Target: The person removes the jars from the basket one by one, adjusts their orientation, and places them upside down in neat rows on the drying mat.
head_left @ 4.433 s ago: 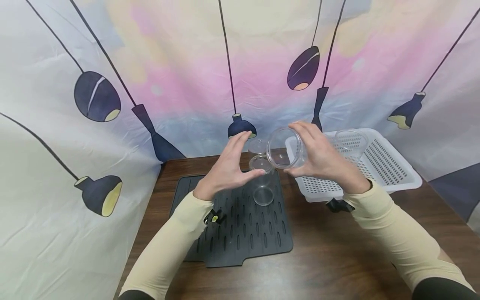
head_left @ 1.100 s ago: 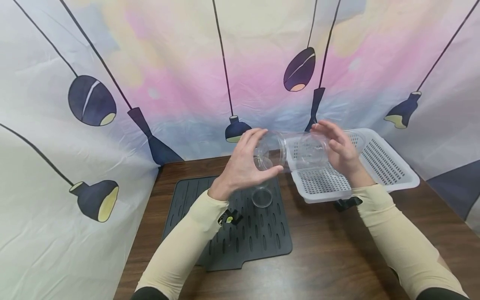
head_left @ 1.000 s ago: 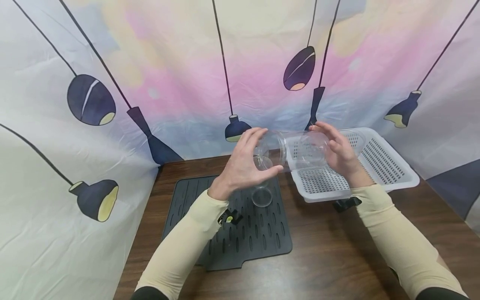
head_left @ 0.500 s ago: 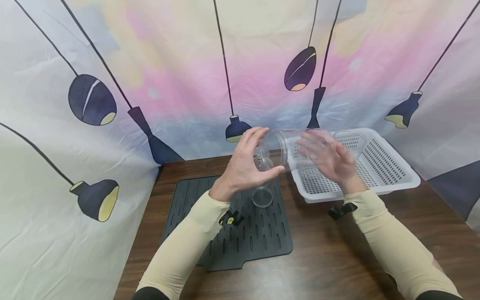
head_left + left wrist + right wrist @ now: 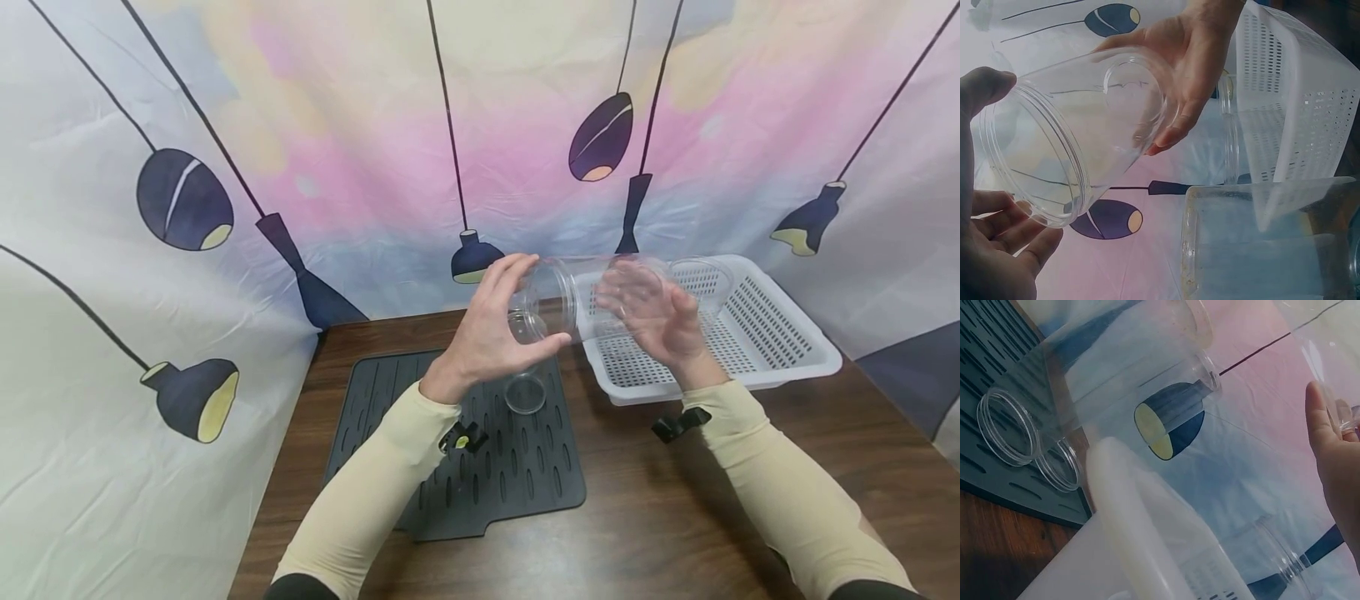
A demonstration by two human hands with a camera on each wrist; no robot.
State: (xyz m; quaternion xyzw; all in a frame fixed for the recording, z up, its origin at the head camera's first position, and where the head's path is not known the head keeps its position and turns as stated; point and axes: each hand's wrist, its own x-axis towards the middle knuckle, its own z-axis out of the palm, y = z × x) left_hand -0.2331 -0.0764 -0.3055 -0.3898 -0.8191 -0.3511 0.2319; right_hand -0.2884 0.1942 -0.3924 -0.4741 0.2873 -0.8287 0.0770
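Note:
A clear plastic jar lies sideways in the air between both hands, above the mat and the basket's left edge. My left hand grips its ringed mouth end, thumb below and fingers above in the head view. My right hand stands at the base end with straight fingers, seen through the clear wall. In the left wrist view that right hand lies against the base. Below, clear jars stand on the dark grey mat; the right wrist view shows two rims down on it.
A white perforated basket stands at the right on the brown wooden table, with another clear jar in it. Behind the table hangs a cloth printed with lamps.
Over four seconds ago only the right hand held the jar; the left has since gripped its mouth end. In the last second the right hand shifted left behind the jar, fingers straightening.

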